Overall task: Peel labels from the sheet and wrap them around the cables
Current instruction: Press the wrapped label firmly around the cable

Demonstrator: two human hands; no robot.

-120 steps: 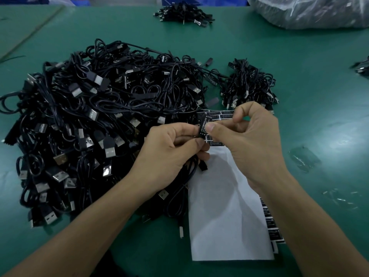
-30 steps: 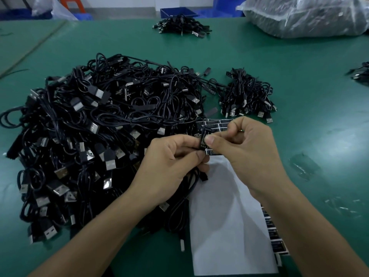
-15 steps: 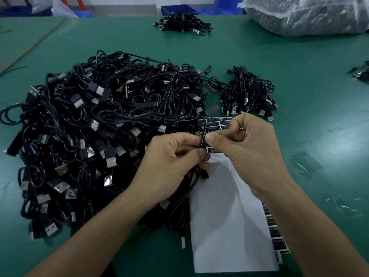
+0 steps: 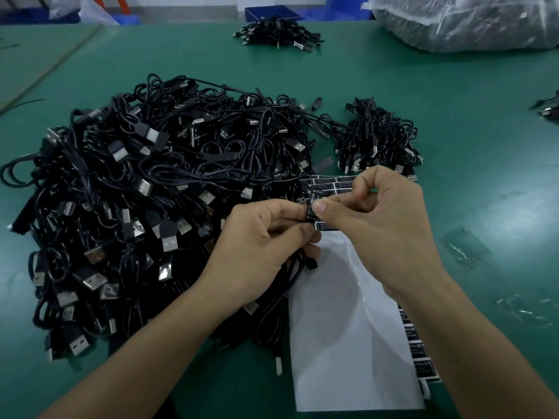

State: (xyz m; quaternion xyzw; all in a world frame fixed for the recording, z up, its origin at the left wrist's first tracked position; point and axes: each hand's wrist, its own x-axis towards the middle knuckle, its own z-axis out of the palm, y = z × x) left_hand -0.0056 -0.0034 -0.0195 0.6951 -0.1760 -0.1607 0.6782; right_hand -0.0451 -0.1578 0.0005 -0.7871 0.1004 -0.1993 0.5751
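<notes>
Pinching flimsy, tacky label [image 4: 311, 207] at frame centre: right grip [image 4: 384, 225]. Left grip [image 4: 260, 237] clasps light, limp cable [image 4: 287, 285] beside it (likely slippery). Judged best held by label edges.

Green bench mat [image 4: 453, 95] fills most of view, with a soft overhead glare patch [image 4: 496, 219] on the right. Diagonal seam [image 4: 51, 67] at far left. Past the far edge: blue crates [image 4: 272, 13], an orange stool [image 4: 110, 0], a pale strip [image 4: 187, 7], wall or floor unclear.
</notes>
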